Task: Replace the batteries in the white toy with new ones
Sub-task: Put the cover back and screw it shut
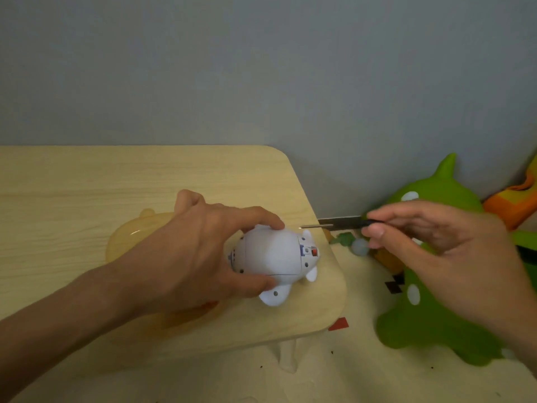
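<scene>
My left hand [200, 251] gripped the white toy [276, 257] on the bench [87, 181]; just right of the toy, my right hand [441, 242] pinched a screwdriver [334, 225]. No writing was readable.

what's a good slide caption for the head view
Left hand steadies the white toy on the wooden table while the right hand brings in a thin screwdriver.

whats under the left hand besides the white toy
A translucent yellow tray lies on the wooden table beneath the left hand. Whatever the tray holds is hidden by hand and forearm.
</scene>
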`<action>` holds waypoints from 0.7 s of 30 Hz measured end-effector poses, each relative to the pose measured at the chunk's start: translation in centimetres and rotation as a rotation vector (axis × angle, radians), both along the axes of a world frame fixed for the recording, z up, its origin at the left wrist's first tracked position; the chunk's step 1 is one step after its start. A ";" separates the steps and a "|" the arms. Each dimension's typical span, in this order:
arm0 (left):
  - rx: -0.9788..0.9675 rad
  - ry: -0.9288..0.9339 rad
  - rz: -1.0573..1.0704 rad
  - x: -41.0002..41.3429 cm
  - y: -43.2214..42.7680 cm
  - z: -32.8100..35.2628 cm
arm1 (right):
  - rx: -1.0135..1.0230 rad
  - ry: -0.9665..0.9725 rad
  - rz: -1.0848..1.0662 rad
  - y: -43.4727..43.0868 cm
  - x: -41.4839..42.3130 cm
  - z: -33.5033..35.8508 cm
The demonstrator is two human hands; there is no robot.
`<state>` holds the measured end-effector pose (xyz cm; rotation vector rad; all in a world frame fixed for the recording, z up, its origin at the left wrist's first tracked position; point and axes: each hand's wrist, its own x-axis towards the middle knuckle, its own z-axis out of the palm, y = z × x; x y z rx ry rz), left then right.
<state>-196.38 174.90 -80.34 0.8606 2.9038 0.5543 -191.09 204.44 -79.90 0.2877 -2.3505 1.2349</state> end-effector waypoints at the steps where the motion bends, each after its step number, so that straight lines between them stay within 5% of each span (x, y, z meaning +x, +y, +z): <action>1: 0.011 0.048 0.005 -0.4 -0.1 -0.1 | 0.061 0.047 0.014 0.2 0.6 0.5; 8: 0.091 0.127 0.004 -1.2 -0.4 -0.5 | 0.447 0.295 0.001 0.1 1.7 1.2; 21: 0.094 0.159 -0.006 -1.5 -0.2 -0.6 | 0.549 0.399 0.080 -0.5 0.8 0.1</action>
